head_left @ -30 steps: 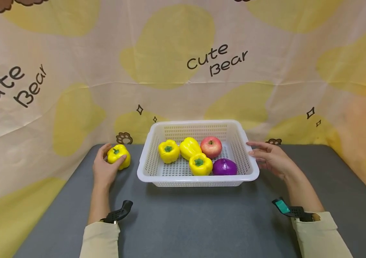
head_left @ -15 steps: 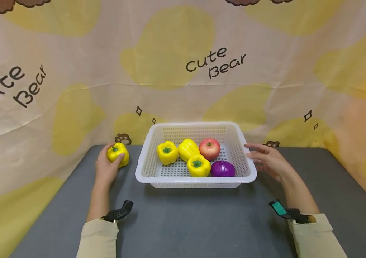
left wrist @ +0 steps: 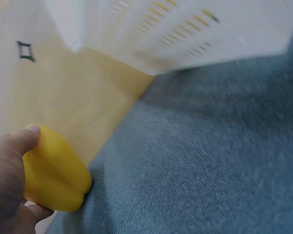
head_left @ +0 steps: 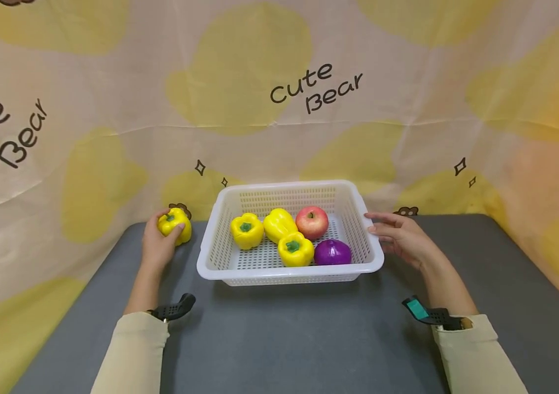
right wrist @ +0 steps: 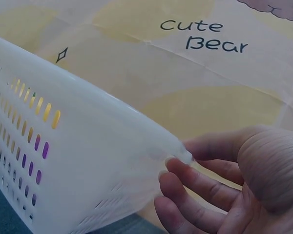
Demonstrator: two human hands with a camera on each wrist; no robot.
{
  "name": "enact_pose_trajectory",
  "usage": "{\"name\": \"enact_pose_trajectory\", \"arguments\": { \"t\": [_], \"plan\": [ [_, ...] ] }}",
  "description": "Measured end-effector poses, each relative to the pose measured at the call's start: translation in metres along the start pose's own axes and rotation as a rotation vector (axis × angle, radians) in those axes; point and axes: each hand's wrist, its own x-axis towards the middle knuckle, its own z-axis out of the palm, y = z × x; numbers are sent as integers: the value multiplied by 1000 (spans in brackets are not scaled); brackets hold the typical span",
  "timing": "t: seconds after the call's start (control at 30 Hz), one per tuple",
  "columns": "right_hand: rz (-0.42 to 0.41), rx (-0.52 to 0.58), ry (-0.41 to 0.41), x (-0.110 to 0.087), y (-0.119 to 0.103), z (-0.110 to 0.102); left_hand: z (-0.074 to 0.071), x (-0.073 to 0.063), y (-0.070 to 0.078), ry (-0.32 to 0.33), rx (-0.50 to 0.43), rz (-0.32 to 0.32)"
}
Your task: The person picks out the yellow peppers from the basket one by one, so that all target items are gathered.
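Note:
In the head view my left hand [head_left: 157,241] holds a yellow bell pepper [head_left: 185,232] between thumb and fingers, left of the white basket [head_left: 289,275]. The left wrist view shows the thumb on one side of this pepper [left wrist: 56,170], low over the cloth; whether it touches is unclear. At the basket's right end my right hand [head_left: 404,239] grips the rim; in the right wrist view its fingertips pinch the basket's corner [right wrist: 136,161]. Inside lie yellow bell peppers [head_left: 247,232], a longer yellow pepper-like piece [head_left: 279,225], a red apple [head_left: 311,222] and a purple onion [head_left: 333,252].
A dark grey cloth [head_left: 284,339] covers the table. Behind and to the sides hangs a printed fabric backdrop [head_left: 240,82], close beyond the basket and the left hand. Dark bands [head_left: 173,310] with camera mounts sit on both wrists.
My left hand has moved the bell pepper up and slightly away from the table's front. The head view has turned a little. My right hand stays at the basket's rim.

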Motion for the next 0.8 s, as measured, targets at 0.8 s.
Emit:
{"name": "enact_pose_trajectory", "arguments": {
  "t": [0.8],
  "plan": [
    [-7, 32, -25, 0, 0, -2, -4, 16, 9, -163, 30, 56]
  ]
}}
